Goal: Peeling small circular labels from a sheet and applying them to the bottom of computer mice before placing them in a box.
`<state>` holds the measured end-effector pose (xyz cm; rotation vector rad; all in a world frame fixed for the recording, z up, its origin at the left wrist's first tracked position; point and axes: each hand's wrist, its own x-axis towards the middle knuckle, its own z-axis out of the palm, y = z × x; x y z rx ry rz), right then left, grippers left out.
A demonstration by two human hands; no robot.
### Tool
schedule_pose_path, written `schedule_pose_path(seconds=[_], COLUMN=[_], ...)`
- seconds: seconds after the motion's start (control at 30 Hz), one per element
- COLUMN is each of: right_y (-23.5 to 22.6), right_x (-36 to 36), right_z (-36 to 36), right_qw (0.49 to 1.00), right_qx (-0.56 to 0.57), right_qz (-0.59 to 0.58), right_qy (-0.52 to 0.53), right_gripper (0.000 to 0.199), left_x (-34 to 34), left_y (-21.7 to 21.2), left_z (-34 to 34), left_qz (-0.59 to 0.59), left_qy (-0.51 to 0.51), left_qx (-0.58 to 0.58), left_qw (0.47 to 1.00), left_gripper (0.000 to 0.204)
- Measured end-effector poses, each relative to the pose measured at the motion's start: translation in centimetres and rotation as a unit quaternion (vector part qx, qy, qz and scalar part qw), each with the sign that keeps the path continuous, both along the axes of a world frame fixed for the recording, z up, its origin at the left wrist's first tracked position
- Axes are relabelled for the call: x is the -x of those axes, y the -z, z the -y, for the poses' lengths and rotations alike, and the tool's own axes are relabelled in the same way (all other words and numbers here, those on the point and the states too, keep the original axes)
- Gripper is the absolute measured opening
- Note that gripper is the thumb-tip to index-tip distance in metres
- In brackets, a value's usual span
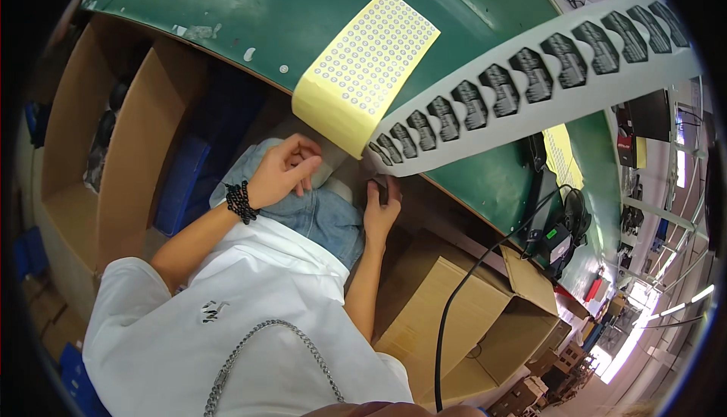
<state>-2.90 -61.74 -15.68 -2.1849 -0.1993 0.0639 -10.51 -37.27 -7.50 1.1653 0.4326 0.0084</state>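
Note:
My left hand [286, 168], with a black bead bracelet at the wrist, rests on my lap over blue jeans [326, 216]. Its fingers are curled beside a pale piece just below the yellow sheet; whether it grips anything is unclear. My right hand [381, 209] holds a small dark object [382, 187] under the table's edge. A yellow sticker sheet [367, 65] of small round labels hangs over the edge of the green table [250, 8]. A long white backing strip [530, 87] with black shaped labels runs from beside my right hand up to the right.
Open cardboard boxes stand at the left [98, 167] and at the lower right [462, 318]. A black cable [454, 296] crosses the right box. Blue crates [182, 182] sit under the table. A dark device [556, 239] sits at the table's right end.

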Motion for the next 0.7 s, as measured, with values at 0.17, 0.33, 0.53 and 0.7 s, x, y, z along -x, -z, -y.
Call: schedule_pose_path(seconds=[0.17, 0.33, 0.53, 0.7], right_y=[-0.7, -0.8, -1.1, -3.0], right_x=[-0.3, -0.1, 0.5, 1.9], right_z=[-0.8, -0.8, 0.2, -0.8], right_qw=[0.999, 0.994, 0.993, 0.958], right_qx=[-0.035, -0.091, -0.092, -0.132], right_qz=[-0.023, -0.05, -0.014, 0.14], right_qy=[-0.006, 0.02, 0.074, 0.211], right_gripper=[0.028, 0.025, 0.023, 0.018], left_x=[-1.0, -2.2, -2.4, -2.6], left_y=[-1.3, -1.6, -0.9, -0.8], left_z=[-0.6, -0.3, 0.6, 0.8], left_qz=[0.047, 0.059, 0.021, 0.007], left_qy=[-0.068, -0.091, -0.084, -0.103], left_qx=[0.115, 0.099, 0.084, 0.084], left_qw=[0.99, 0.989, 0.993, 0.991], left_gripper=[0.038, 0.041, 0.049, 0.045])
